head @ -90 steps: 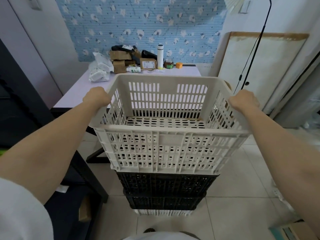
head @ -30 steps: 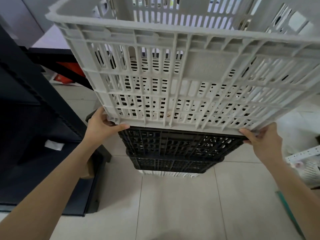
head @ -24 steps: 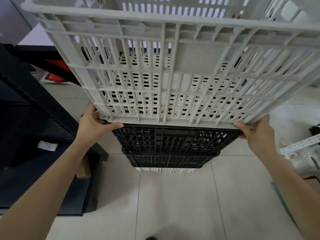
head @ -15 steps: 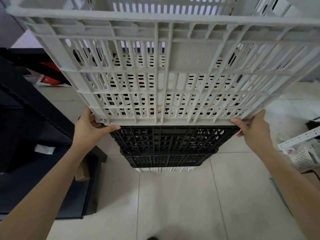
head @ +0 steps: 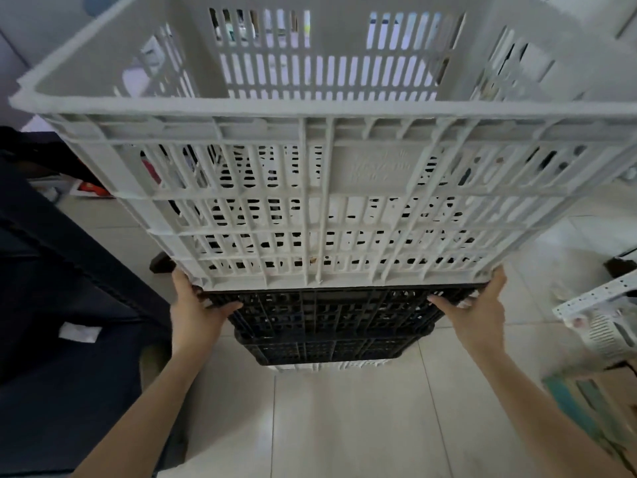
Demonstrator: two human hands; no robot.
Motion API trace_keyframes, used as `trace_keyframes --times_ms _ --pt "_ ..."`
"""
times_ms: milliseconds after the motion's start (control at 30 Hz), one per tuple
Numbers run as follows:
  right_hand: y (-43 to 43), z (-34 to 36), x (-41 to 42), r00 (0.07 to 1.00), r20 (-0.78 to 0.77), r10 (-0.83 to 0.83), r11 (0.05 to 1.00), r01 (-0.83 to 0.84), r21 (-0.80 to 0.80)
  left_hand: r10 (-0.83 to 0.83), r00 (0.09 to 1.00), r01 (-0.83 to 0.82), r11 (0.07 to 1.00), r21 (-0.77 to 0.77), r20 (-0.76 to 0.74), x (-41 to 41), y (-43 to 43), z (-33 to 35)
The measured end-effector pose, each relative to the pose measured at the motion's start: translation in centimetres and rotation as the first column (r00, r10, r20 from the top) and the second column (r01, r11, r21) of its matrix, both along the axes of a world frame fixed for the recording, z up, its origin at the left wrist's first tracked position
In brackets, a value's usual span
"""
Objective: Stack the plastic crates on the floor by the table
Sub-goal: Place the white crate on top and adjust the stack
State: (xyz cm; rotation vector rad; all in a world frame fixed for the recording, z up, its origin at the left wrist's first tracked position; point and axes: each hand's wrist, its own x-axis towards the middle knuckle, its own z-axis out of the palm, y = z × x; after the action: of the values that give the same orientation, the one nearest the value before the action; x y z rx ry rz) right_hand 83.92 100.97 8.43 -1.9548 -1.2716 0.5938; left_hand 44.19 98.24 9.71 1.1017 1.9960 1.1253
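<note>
A big white slatted crate (head: 344,174) sits on top of a stack on the tiled floor and fills most of the head view. Under it are an upper black crate (head: 331,312), a lower black crate (head: 331,350), and a sliver of another white crate (head: 331,366) at the bottom. My left hand (head: 196,312) grips the upper black crate's left corner just below the white crate, thumb across its front. My right hand (head: 479,312) grips the right corner the same way. The fingers of both hands are hidden behind the crate.
Dark furniture (head: 51,305) stands close on the left, with a black table foot (head: 158,263) behind the stack. At the right are a small white basket (head: 603,326) and a cardboard box (head: 603,401). Pale floor tiles (head: 344,426) lie in front of the stack.
Both hands have slid down from the white crate's bottom corners onto the upper black crate's corners. The view has dropped lower and closer to the stack.
</note>
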Motion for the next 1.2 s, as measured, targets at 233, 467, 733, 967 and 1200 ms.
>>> trace_keyframes --times_ms 233,467,733,967,1200 --pt "1.1 -1.0 0.1 0.997 0.059 -0.040 0.999 0.038 0.038 -0.023 0.999 0.024 0.999 0.027 -0.046 -0.5 1.4 0.5" --pt "4.6 -1.4 -0.5 0.996 0.091 -0.025 0.999 0.021 0.043 -0.045 0.995 0.049 0.998 0.050 -0.085 -1.2 4.8 0.5" --pt "10.0 -1.6 -1.2 0.999 0.040 0.006 0.997 -0.009 0.075 -0.045 0.995 0.050 0.997 0.052 -0.090 -2.1 10.2 -0.2" --pt "13.1 -1.5 -1.2 1.000 -0.001 -0.007 0.998 0.007 0.068 -0.050 0.993 0.058 0.996 0.071 -0.108 -1.9 12.0 -0.6" --pt "12.9 -1.8 -0.9 0.999 0.015 0.032 0.996 -0.033 0.083 -0.065 0.991 0.075 0.994 0.085 -0.120 -2.3 11.9 -0.8"
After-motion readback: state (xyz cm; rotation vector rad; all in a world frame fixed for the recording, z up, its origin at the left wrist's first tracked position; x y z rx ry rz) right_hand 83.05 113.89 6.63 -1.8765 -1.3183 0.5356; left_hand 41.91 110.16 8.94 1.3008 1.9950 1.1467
